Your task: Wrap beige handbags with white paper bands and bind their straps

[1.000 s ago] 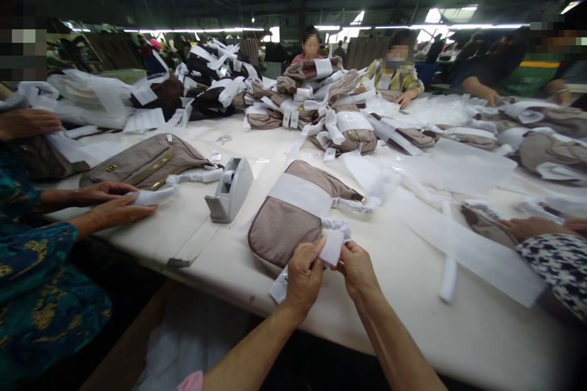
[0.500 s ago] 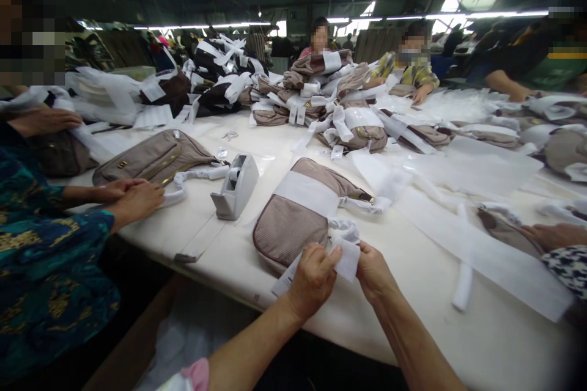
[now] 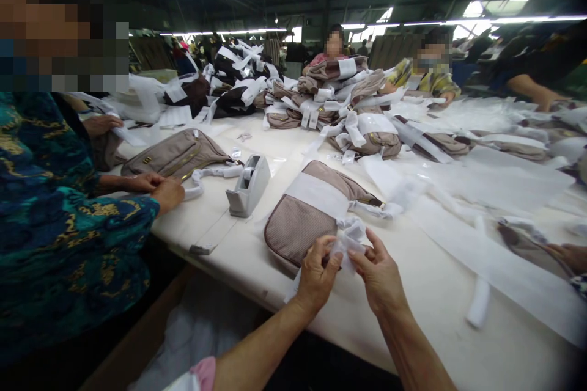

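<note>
- The left hand and right hand pinched a white paper wrap between their fingertips.
- The wrap sat at the beige handbag lying on the counter.
- A tape dispenser stood nearby.

Change over the last second. The white wrapping paper, earlier a flat flap spread between both hands, is now bunched and crumpled against the corner of the taupe bag. The left hand and right hand sit closer together, fingertips pinching the gathered paper from either side, the right fingers more extended. At left, the neighbouring person's hands, previously laid flat on a wrapped strap, are drawn in and curled around it. The camera view has shifted, so the neighbour's patterned sleeve fills more of the frame.
</note>
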Motion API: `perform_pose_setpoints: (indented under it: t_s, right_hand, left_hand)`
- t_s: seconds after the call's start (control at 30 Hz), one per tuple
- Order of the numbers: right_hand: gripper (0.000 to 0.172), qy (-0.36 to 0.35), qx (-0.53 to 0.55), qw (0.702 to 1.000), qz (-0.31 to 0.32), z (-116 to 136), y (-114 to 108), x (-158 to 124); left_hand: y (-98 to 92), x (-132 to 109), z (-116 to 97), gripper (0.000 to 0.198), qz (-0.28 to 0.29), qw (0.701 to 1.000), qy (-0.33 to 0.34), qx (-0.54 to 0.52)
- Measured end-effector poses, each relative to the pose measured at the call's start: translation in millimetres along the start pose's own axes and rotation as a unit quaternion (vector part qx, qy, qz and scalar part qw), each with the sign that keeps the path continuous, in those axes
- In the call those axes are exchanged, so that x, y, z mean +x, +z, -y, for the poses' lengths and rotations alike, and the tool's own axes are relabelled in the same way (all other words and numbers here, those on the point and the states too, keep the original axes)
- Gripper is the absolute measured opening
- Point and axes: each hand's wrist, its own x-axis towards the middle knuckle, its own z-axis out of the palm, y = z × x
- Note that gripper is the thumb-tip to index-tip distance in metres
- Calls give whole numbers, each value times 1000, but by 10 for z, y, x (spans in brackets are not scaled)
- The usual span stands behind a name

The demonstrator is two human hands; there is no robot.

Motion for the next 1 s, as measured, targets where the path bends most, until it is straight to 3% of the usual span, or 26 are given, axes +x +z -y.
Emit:
perform_pose_setpoints:
  t_s: [0.1,0.17,0.27,0.5,0.6,0.67,0.73,0.83,1.0]
  right_hand:
    - [84,-15,21,1000,2,50,39,-1]
    - [84,-18,35,999,17,81,42,12]
    - [80,-20,47,998,42,100,16,42]
    - [47,28,125,987,96,-32,-11,98]
    - [25,28,118,988,96,-116,11,104]
    - [21,28,104,989,104,-154,17,109]
    - [23,33,85,988,128,-166,8,131]
    - [42,36,58,981,183,-129,-29,217]
    - [54,35,0,936,349,4,-62,432]
  left_hand:
    - [-9,125,-60,40,48,992,-87,-78]
    - [-15,213,-80,39,81,985,-94,-118]
    - [-19,290,-83,39,76,972,-109,-193]
    - [-17,265,-30,40,115,931,-138,-319]
    - [-35,259,-30,40,121,918,-147,-348]
    - [-56,270,-37,39,131,905,-156,-373]
    - [-93,293,-46,41,154,883,-167,-412]
    - [-190,349,-67,45,194,854,-188,-444]
    - [-387,461,-75,50,276,846,-199,-410]
